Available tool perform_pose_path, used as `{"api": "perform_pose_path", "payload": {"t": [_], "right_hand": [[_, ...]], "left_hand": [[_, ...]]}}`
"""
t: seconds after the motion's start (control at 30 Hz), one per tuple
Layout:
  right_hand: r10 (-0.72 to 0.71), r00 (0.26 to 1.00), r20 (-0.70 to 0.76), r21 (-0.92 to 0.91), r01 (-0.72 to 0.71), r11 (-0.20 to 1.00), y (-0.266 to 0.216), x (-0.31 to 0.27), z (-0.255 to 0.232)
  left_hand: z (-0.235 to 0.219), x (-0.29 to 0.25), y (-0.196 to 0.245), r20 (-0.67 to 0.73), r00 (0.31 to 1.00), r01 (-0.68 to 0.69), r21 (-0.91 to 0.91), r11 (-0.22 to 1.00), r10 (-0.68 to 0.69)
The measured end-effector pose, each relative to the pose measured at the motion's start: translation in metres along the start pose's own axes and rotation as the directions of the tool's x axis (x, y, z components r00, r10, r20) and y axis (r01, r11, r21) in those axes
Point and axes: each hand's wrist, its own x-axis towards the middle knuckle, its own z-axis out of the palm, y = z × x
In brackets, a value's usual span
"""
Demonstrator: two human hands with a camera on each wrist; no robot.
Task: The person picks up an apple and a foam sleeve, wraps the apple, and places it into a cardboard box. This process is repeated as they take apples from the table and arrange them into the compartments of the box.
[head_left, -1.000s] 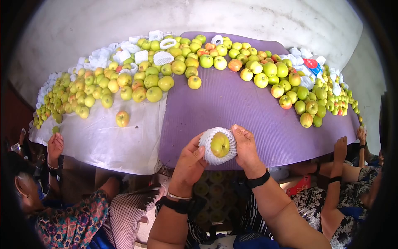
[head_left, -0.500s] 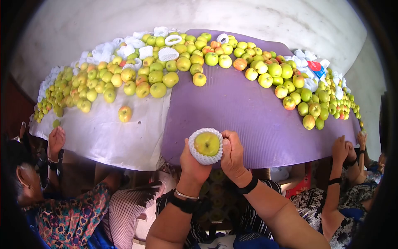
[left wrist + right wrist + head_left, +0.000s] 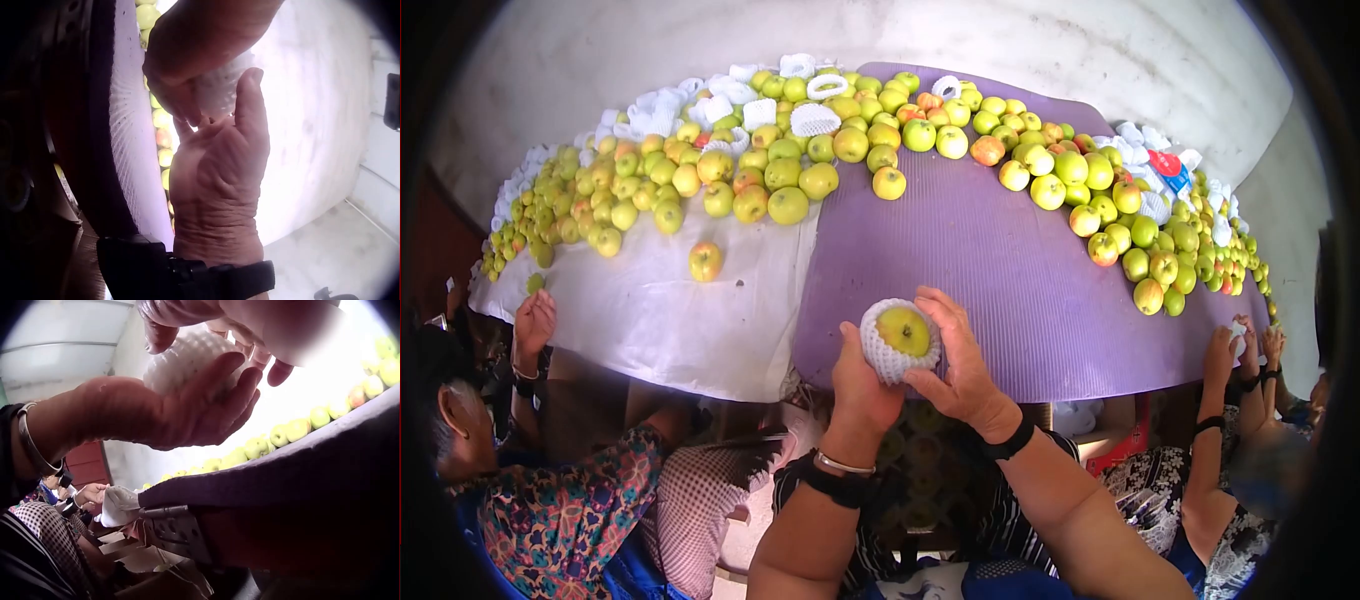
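Note:
A yellow-green apple [image 3: 903, 331] sits in a white foam net [image 3: 884, 352], its top bare through the net's opening. My left hand [image 3: 866, 385] cups the netted apple from below and the left, thumb along its side. From the right, my right hand [image 3: 960, 365] holds it too, thumb at the lower edge of the net and fingers along the far right side. Over the near edge of the purple mat [image 3: 1000, 270], both hands meet around the apple. In the right wrist view, the foam net [image 3: 187, 359] lies between the left palm and the right thumb.
Loose apples [image 3: 640, 185] spread across the back left, more apples [image 3: 1145, 235] at the right. White foam nets [image 3: 655, 110] heap behind them. One apple [image 3: 705, 261] lies apart on the white sheet [image 3: 670, 330]. People sit on both sides, a patterned sleeve [image 3: 580, 500] at left.
The netted apple has tilted and shifted slightly left and up from half a second ago. My right hand's fingers have spread from a closer grip to lie along its side.

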Motion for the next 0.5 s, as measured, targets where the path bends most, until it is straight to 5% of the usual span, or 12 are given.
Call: {"api": "perform_pose_path", "payload": {"t": [0.3, 0.37, 0.5], "right_hand": [[0.063, 0.998, 0.002, 0.034, -0.063, 0.997, 0.005, 0.0, -0.002], [0.093, 0.995, 0.031, 0.056, -0.094, 0.994, 0.005, 0.002, -0.006], [0.266, 0.954, 0.134, 0.246, -0.292, 0.924, -0.004, 0.002, -0.02]], "left_hand": [[-0.002, -0.002, 0.002, 0.104, 0.994, 0.016, 0.071, 0.997, -0.023], [-0.002, -0.003, 0.006, 0.282, 0.959, 0.013, 0.088, 0.996, -0.038], [0.0, -0.008, 0.007, 0.204, 0.979, -0.055, 0.253, 0.966, 0.002]]}}
